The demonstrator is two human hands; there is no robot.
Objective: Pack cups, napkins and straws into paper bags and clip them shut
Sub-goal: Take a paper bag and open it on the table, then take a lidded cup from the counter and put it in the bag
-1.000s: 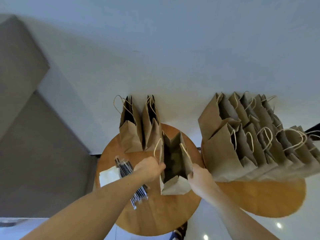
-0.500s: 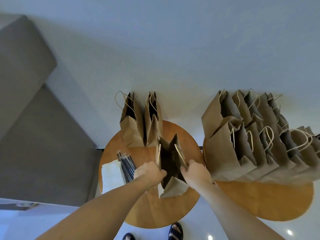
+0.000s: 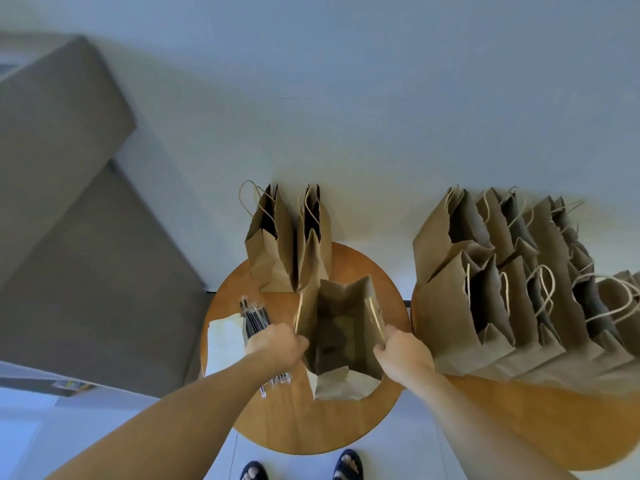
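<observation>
Far left on the round counter [image 3: 294, 420]: white napkins [image 3: 223, 344] lie flat, touching the bundle of straws [image 3: 254, 317] just to their right. Straws' long axis runs near-to-far, roughly parallel to the left forearm, far ends fanned toward the wall.

Left hand [image 3: 277, 344] sits over the near part of the straws, grip pinched on the left rim of the open bag [image 3: 341, 327]. Right hand [image 3: 403, 351] is pinched on the right rim. Both pull outward, so the mouth is spread wide and faces up.

Inside the bag: dark, possibly something at the bottom, can't tell from here.

Behind the open bag, two bags [image 3: 289, 251] stand upright at the far edge, narrow. To the right, on a second counter [image 3: 540, 424], a crowd of bags [image 3: 512, 289] leans together, handles up.

No cups or clips visible.

Key relation: straws and napkins lie directly left of the bag mouth, under and beside the left hand. My read: left hand is the nearer one for the pickup; it drops the rim, takes the straws along their axis, shifts right and tips them in end-first. Right hand should keep the rim, or the mouth may sag shut.
</observation>
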